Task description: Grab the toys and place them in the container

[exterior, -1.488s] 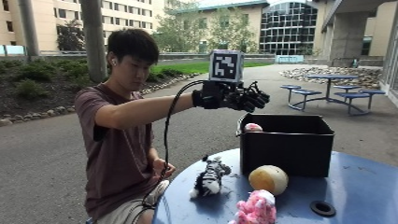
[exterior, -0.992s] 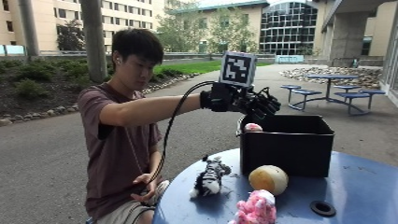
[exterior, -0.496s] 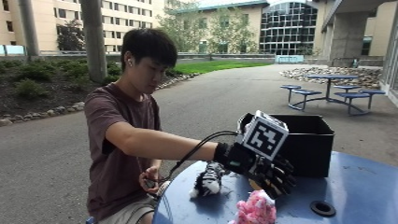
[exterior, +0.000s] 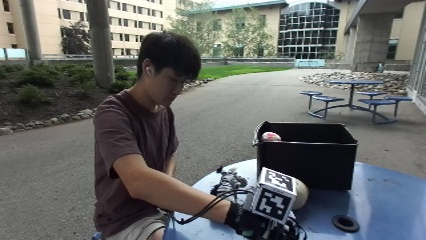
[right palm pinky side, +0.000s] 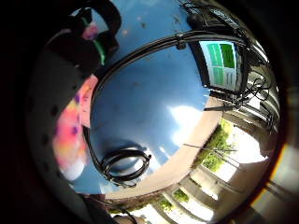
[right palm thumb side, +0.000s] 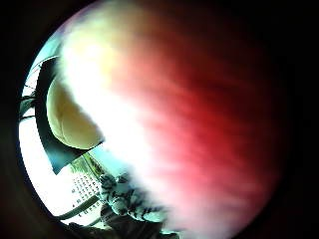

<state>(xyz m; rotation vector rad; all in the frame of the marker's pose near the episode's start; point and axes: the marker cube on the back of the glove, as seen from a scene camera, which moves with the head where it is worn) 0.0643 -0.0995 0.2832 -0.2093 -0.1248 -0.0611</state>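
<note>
Sitting at a round blue table [exterior: 393,200], the person has the gloved right hand [exterior: 256,225] down low at the near edge. Can't tell if its fingers are open or closed, they're hidden. A pink fuzzy toy [right palm thumb side: 199,124] fills the thumb-side palm view, so it's right at the palm. The black container [exterior: 306,155] has a pink toy [exterior: 271,136] inside. A cream ball [exterior: 299,192] sits against its front, with a striped black-and-white toy [exterior: 228,181] nearby.
</note>
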